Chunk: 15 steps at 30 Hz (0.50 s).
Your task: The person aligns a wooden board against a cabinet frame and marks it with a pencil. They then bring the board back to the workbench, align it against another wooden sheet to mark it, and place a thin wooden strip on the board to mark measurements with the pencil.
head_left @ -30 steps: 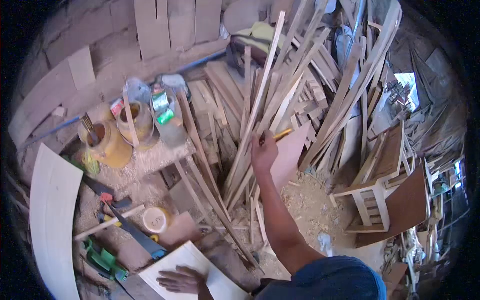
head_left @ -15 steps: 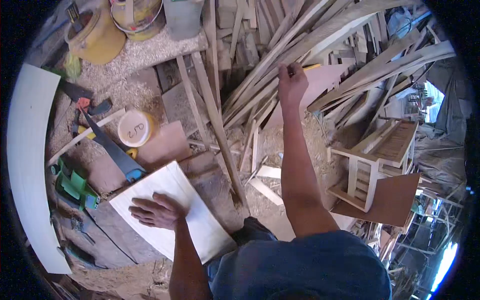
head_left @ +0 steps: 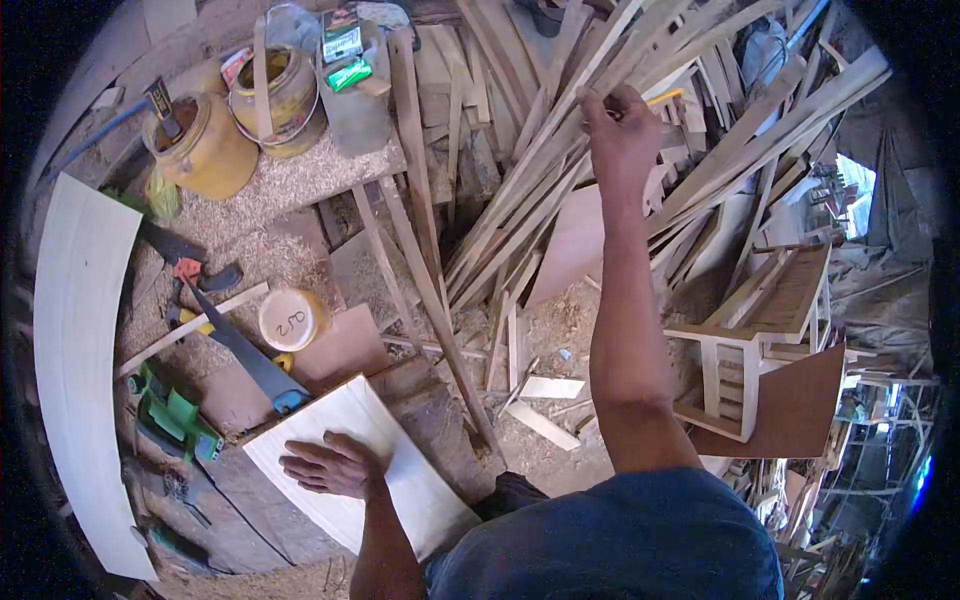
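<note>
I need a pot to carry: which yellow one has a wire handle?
The right-hand pot, beside the grey bucket: a wire loops round its front; the left-hand pot shows none.

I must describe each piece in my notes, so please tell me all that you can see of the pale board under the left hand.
The pale board is a flat, roughly four-sided panel that looks like wood, with faint grain and a thin brown upper edge. It lies slantwise on the work surface, its lower end near the blue shirt. The left hand rests palm down on it; the forearm hides part. The handsaw ends close to its upper edge.
</note>
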{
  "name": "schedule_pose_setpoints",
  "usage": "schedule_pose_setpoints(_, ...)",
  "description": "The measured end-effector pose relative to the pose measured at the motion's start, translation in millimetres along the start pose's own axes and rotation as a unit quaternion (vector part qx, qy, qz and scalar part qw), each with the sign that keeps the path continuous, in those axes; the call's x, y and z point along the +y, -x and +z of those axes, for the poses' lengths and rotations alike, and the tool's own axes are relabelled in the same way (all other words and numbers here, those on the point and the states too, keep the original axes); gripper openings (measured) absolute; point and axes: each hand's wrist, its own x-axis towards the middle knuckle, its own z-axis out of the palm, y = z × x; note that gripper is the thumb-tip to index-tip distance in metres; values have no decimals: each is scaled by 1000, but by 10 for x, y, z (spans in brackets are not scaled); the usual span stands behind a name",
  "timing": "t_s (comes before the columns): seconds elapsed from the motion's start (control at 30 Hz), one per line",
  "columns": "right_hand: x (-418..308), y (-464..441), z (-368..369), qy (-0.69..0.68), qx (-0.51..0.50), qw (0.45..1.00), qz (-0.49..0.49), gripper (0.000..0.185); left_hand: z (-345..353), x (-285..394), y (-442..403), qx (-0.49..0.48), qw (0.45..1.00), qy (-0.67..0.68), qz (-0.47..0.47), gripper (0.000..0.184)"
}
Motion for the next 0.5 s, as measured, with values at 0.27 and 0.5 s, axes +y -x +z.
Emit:
schedule_pose_setpoints(0.27,-102,-169,101,-14,23,1000,-4,34,-30,24,3,7,1000,-1,-7,69)
schedule_pose_setpoints(0.5,-214,-455,-67,50,52,997,-31,41,-22,1,16,-38,999,-10,-26,76)
